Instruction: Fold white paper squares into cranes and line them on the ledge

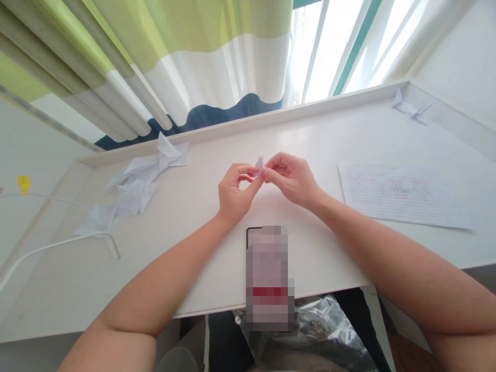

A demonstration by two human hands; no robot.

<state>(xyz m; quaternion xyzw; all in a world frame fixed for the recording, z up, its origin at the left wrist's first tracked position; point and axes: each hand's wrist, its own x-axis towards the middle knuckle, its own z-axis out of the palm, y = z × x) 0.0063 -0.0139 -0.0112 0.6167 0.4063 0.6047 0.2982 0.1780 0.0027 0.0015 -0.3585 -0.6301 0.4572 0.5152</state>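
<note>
Between my two hands, above the middle of the white desk, is a small piece of folded white paper (pixel 260 163) with pointed tips. My left hand (pixel 237 192) pinches it from the left with thumb and fingertips. From the right, my right hand (pixel 293 178) grips the same paper, its thumb meeting the left thumb at the lower edge. Fingers cover most of the paper, so its full shape is hidden. A phone (pixel 267 279), partly blurred out, lies below the hands at the desk's front edge.
Several folded white papers (pixel 135 194) lie at the left, near a white cable (pixel 70 238). A lined written sheet (pixel 399 194) rests at the right. Small folded paper pieces (pixel 413 109) sit in the far right corner. A raised rim and curtain (pixel 217 67) border the desk's back.
</note>
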